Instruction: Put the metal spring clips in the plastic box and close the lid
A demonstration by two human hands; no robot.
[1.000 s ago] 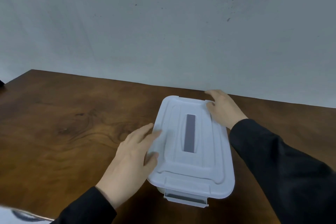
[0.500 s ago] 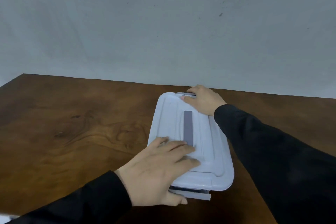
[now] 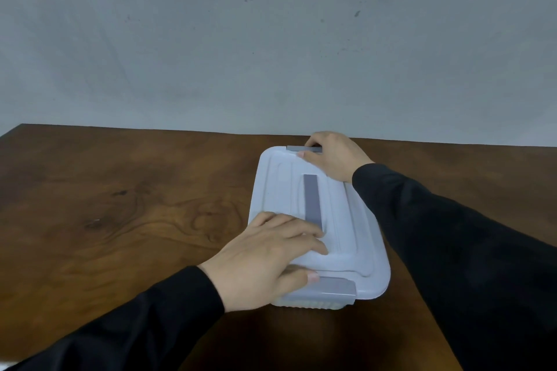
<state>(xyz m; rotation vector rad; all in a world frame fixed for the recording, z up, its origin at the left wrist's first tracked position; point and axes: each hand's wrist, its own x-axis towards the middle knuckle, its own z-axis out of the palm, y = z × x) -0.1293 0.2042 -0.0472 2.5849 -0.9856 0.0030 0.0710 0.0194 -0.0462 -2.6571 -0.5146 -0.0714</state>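
Observation:
A white plastic box (image 3: 319, 304) lies lengthwise on the wooden table, with its white lid (image 3: 277, 187) on top and a grey strip down the lid's middle. My left hand (image 3: 265, 259) lies over the lid's near end, fingers on top and thumb pressing the near grey latch (image 3: 337, 286). My right hand (image 3: 334, 156) grips the far end, thumb on the lid and fingers curled around the far grey latch (image 3: 297, 148). No metal spring clips are visible; the lid hides the inside.
The dark wooden table (image 3: 120, 205) stretches to the left and right of the box. A plain grey wall (image 3: 271, 39) rises right behind the table's far edge, close to my right hand.
My left hand moved from the lid's left side to its near end and the thumb now presses the near latch flat. My right hand shifted to the far latch.

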